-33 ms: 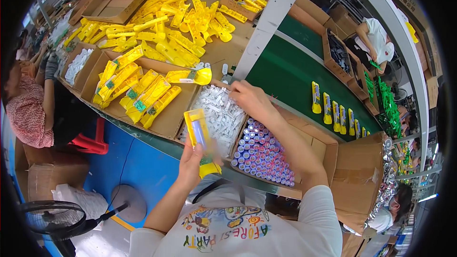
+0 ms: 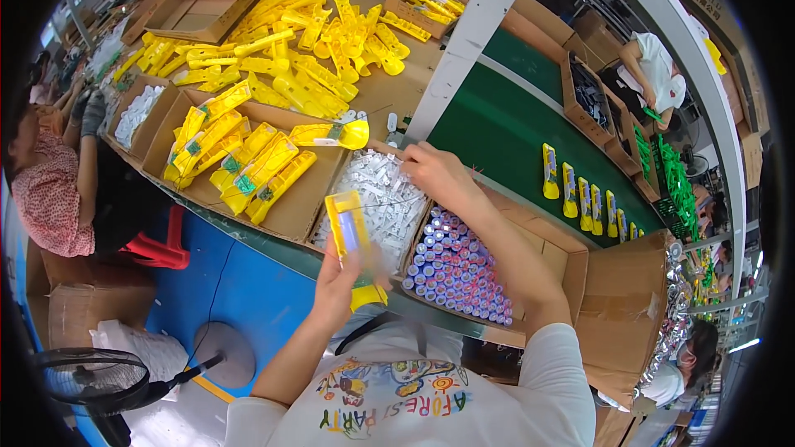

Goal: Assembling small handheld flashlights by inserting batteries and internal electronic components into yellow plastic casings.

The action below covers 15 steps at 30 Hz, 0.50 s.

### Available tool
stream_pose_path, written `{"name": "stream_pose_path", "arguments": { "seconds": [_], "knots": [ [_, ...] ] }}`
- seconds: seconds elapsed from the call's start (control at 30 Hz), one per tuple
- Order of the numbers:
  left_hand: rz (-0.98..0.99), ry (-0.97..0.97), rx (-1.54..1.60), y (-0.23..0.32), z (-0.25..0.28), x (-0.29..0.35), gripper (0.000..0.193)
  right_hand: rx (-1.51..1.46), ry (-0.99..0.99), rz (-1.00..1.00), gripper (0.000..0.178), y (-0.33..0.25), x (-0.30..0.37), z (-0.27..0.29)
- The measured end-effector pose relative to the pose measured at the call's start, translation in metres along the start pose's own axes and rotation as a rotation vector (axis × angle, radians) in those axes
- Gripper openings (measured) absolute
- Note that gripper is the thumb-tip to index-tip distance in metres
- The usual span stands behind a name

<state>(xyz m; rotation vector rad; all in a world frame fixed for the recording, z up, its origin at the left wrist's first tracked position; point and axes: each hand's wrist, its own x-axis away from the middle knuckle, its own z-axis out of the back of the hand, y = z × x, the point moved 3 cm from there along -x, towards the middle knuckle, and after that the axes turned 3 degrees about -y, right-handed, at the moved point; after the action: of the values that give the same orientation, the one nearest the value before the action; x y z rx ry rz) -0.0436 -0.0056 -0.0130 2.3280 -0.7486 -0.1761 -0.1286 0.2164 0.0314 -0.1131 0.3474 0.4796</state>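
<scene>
My left hand (image 2: 333, 288) is closed around a yellow plastic housing (image 2: 336, 213) with a purple cylindrical battery cell (image 2: 354, 233) lying in it. The housing is held upright above the near edge of the box of white parts; its lower end is blurred, and a yellow flared end (image 2: 368, 296) shows below my fingers. My right hand (image 2: 439, 175) reaches over the far right corner of that box, fingers curled together above small white plastic pieces (image 2: 377, 186). Anything in its fingertips is too small to make out.
Purple-topped battery cells (image 2: 455, 269) fill a box at right. A cardboard box (image 2: 319, 167) at left holds yellow housings with green circuit boards. More yellow housings (image 2: 298, 87) are heaped behind. A metal post (image 2: 472, 41) stands beside a green conveyor (image 2: 497, 116) carrying finished-looking yellow pieces. Co-workers sit around.
My left hand and the yellow housing have shifted slightly to the right. My right hand has barely moved. The gloved hands of the co-worker at left have moved a little.
</scene>
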Motion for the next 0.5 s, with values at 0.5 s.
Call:
{"name": "stream_pose_path", "arguments": {
  "seconds": [0.5],
  "knots": [
    [0.104, -0.106, -0.267, -0.020, -0.026, 0.002, 0.040, -1.063, 0.095, -0.328, 0.017, -0.040, 0.024, 0.026]
  ]
}}
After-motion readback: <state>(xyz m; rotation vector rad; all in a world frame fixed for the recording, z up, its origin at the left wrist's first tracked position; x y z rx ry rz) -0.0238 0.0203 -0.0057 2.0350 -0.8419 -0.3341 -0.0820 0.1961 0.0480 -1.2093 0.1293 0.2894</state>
